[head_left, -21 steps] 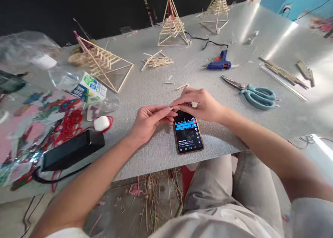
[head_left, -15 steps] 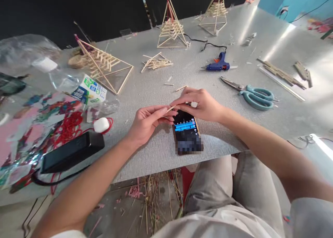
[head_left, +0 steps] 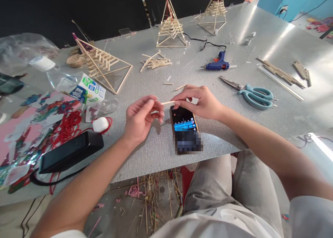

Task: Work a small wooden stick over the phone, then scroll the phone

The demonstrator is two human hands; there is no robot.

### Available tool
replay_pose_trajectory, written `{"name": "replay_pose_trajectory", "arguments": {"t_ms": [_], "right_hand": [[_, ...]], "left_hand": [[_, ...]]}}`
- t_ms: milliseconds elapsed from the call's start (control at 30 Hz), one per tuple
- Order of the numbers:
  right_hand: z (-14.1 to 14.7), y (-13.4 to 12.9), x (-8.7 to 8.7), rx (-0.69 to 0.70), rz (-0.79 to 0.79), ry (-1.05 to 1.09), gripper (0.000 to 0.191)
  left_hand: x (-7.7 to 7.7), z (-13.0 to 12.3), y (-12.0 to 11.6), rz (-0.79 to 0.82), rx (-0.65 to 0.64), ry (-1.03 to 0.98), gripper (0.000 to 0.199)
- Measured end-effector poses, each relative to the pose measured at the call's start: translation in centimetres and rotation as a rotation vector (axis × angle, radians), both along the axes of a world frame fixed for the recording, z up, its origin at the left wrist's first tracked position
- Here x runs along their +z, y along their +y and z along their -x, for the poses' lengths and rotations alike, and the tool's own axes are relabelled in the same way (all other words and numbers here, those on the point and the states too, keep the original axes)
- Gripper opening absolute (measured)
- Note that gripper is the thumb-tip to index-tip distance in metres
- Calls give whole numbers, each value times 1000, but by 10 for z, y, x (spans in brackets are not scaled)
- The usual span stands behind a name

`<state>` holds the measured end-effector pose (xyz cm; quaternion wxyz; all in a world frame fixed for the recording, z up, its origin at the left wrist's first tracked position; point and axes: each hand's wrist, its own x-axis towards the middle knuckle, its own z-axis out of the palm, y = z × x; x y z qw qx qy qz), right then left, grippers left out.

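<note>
My right hand (head_left: 201, 101) pinches one end of a stick (head_left: 168, 103); my left hand (head_left: 139, 118), half open and loosely curled, is by its other end, touching or not I can't tell. The phone (head_left: 184, 125) lies just nearer me than my right hand.

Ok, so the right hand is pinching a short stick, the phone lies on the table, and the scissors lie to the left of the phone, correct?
Not quite: the scissors lie to the right of the phone, as the head view shows. The rest stands: the right hand is pinching a short stick, and the phone lies on the table.
</note>
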<state>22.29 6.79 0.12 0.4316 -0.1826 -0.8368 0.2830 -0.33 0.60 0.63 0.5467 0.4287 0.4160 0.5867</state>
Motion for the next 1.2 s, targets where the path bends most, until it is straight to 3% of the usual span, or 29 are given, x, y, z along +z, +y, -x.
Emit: {"name": "replay_pose_trajectory", "arguments": {"t_ms": [200, 333, 467, 633, 767, 967, 1200], "right_hand": [[0, -1, 1, -19, -12, -8, 17], [1, 3, -4, -16, -135, -30, 17], [2, 3, -8, 6, -241, -91, 17], [4, 0, -9, -44, -358, -142, 22], [4, -2, -10, -39, -424, -160, 24], [3, -3, -7, -36, -371, -159, 24], [1, -1, -7, 8, -336, -128, 20]], "left_hand": [[-5, -1, 3, 3, 112, 132, 39], [-4, 4, 5, -7, 101, 110, 64], [-7, 6, 5, 127, 12, 196, 31], [-8, 1, -4, 60, -215, 442, 39], [-6, -2, -11, -30, -170, 550, 25], [-7, -5, -12, -58, -144, 443, 22], [-6, -6, -14, -112, -120, 469, 22]]}}
